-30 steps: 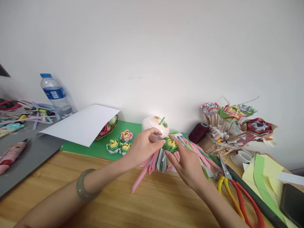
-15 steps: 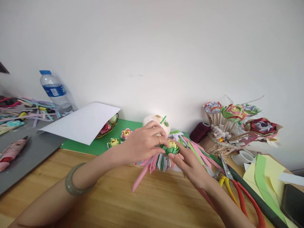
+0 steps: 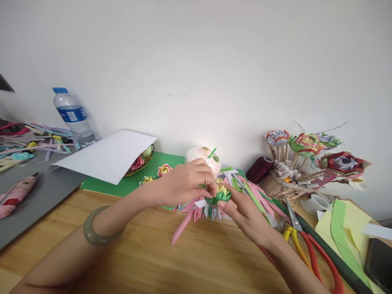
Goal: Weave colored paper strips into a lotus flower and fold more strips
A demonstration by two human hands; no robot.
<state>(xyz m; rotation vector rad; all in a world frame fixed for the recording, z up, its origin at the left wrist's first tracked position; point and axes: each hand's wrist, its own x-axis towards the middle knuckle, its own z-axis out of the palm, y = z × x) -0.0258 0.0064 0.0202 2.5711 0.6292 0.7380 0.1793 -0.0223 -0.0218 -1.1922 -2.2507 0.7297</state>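
Between my two hands is a small paper flower [image 3: 223, 195] with green outer petals and a yellow centre. My right hand [image 3: 245, 208] grips its right side between thumb and fingers. My left hand [image 3: 186, 183], wearing a ring, pinches at the flower's left edge with the fingertips. Folded paper strips [image 3: 185, 226] in pink, green and white lie under and behind the flower. Just behind my left hand stands a white ball-like thing [image 3: 196, 155] with a green strip on top. A pink paper flower [image 3: 164, 170] and a green-yellow one [image 3: 147, 180] sit left of my hand.
Scissors with red handles [image 3: 315, 253] and a yellow-handled tool [image 3: 298, 247] lie at right. Behind them, a wooden holder [image 3: 277, 185] bears paper flowers on sticks. A white sheet [image 3: 107, 157] partly covers a basket [image 3: 150, 157]. A water bottle [image 3: 72, 114] stands far left.
My left fingers have shifted slightly down and right at the flower's edge, and the flower has tilted a little. The view has moved slightly.
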